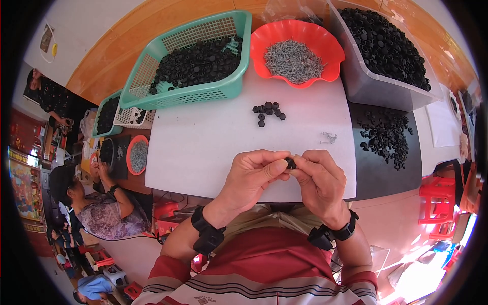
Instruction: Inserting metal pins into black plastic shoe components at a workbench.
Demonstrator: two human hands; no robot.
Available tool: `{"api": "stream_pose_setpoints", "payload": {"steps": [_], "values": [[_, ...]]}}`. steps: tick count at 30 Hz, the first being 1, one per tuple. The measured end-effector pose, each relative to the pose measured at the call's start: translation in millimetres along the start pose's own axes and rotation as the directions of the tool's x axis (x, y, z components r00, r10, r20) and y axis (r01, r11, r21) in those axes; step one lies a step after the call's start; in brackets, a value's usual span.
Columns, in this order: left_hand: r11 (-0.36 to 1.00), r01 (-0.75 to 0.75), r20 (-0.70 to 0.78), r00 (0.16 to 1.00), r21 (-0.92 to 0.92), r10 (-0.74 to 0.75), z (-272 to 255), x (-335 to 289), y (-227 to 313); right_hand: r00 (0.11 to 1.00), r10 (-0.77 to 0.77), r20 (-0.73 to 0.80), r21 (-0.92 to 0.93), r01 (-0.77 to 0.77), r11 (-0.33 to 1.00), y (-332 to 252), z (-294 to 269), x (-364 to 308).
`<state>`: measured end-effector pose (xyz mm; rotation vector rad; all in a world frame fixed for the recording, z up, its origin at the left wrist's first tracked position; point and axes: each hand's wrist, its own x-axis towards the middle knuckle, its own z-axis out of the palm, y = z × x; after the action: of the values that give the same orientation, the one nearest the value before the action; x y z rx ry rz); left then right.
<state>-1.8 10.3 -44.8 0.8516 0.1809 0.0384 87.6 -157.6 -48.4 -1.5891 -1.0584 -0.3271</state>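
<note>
My left hand [249, 178] and my right hand [324, 184] meet above the near part of the white sheet [203, 147]. Both are closed, fingertips pinching a small black plastic part [290, 163] from either side. The fingers cover most of it, and whether a screw is in it cannot be made out. Beyond the hands lies a loose cluster of similar black plastic parts [269, 109]. To the right of that cluster, a few silver screws [329, 138] lie on the sheet.
Along the back stand a green basket [203, 92] of black parts, a red scalloped bowl [333, 53] of screws and a clear bin [376, 89] of black parts. More black parts [389, 137] lie on the dark tabletop at right. Another person [104, 213] works at left.
</note>
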Motion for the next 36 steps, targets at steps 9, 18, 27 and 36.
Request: {"api": "stream_pose_setpoints", "payload": {"steps": [9,18,27,36], "values": [[0.999,-0.015,-0.029,0.999,0.030,0.015,3.3,-0.9,-0.4,1.000,0.014,0.024,-0.006,-0.014,1.000,-0.3,-1.7,0.1],[0.997,-0.030,-0.039,0.999,0.066,0.033,4.8,-2.7,-0.6,0.999,0.008,0.039,-0.011,-0.008,1.000,-1.1,-0.9,-0.7],[0.952,-0.074,-0.012,0.997,0.298,0.082,4.2,-4.0,3.4,0.997,0.062,0.054,0.009,-0.063,0.998,-5.9,-3.8,-3.0],[0.958,-0.096,-0.006,0.995,0.271,0.101,6.3,-5.3,-1.0,0.993,0.086,0.078,0.031,-0.089,0.996,-6.2,-8.1,0.3]]}}
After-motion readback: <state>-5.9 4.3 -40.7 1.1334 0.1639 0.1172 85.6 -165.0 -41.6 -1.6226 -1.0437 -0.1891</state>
